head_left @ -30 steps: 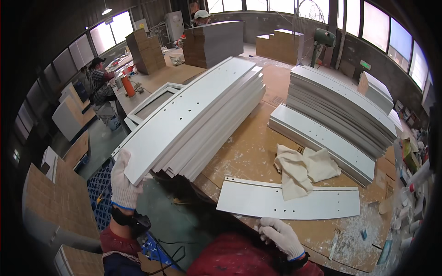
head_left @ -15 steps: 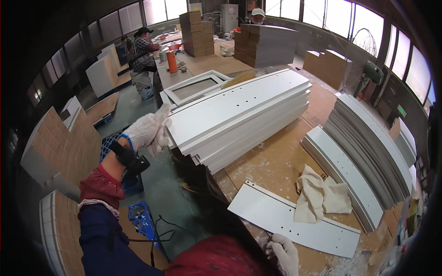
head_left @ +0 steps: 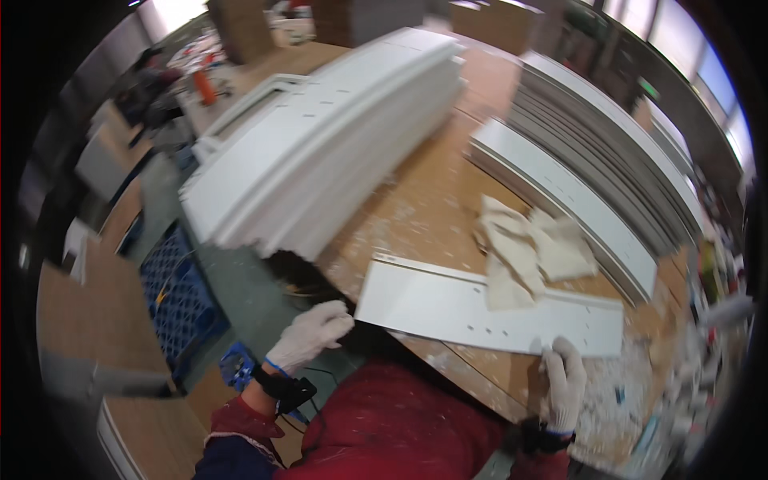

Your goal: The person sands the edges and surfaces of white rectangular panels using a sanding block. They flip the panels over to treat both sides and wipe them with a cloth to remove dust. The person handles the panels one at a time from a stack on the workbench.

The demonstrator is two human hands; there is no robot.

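Note:
A long white panel (head_left: 448,308) with small drilled holes lies across the near edge of the wooden workbench (head_left: 416,208). My right hand (head_left: 564,380), in a white glove, grips the panel's near edge toward its right end, fingers on top. My left hand (head_left: 308,336), also gloved, is curled at the panel's left corner, touching or nearly touching it. I cannot tell whether it grips. A crumpled pale cloth (head_left: 528,248) lies partly on the panel's far edge.
A tall stack of long white panels (head_left: 320,144) overhangs the bench's left side. Grey and white panel stacks (head_left: 608,152) run along the right. A blue plastic crate (head_left: 180,292) stands on the floor at the left. Dust and chips litter the bench's right end.
My left hand has come down from the end of the big panel stack to the single panel's left corner. The view has swung down and to the right.

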